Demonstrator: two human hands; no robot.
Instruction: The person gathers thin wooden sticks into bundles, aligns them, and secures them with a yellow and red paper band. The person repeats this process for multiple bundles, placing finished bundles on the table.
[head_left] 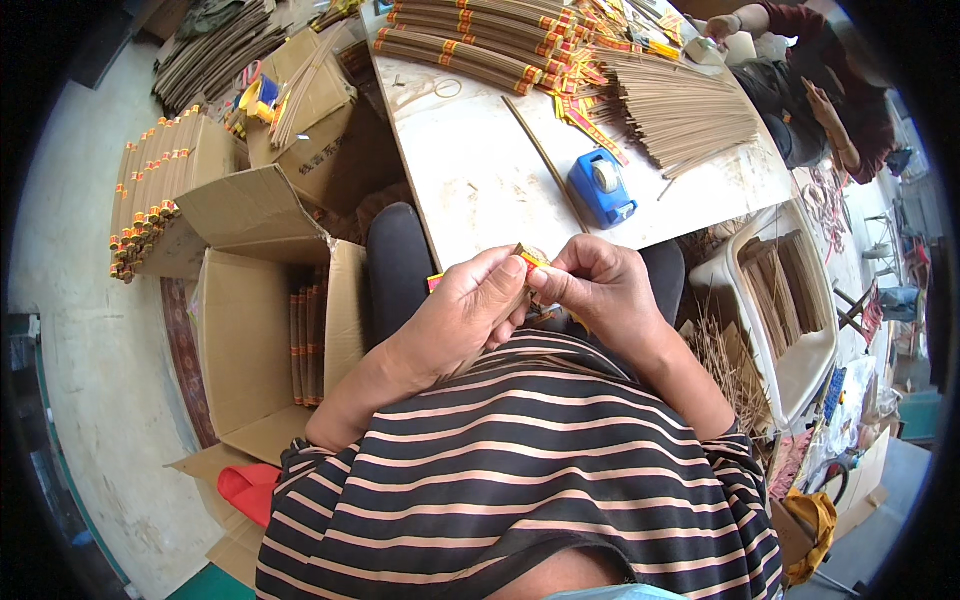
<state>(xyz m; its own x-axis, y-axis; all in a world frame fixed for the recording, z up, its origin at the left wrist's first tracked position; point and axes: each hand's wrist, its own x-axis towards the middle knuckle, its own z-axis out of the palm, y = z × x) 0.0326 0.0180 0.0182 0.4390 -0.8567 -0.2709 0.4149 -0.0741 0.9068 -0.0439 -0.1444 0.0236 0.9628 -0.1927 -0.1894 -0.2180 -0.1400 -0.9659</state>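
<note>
My left hand (468,312) and my right hand (596,288) meet close to my chest, just below the white table's (470,175) near edge. Together they pinch a thin bundle of brown incense sticks (527,258) with a yellow and red paper band at its top end. Most of the bundle is hidden behind my left palm. A blue tape dispenser (602,186) lies on the table just beyond my hands. Loose brown sticks (680,118) fan out at the table's right, and banded bundles (470,45) are stacked at its far edge.
An open cardboard box (250,330) holding banded bundles stands on the floor at my left, with more boxes and bundle stacks (150,195) behind. A white tub (790,300) of sticks sits at my right. Another person (810,75) sits across the table's far right corner.
</note>
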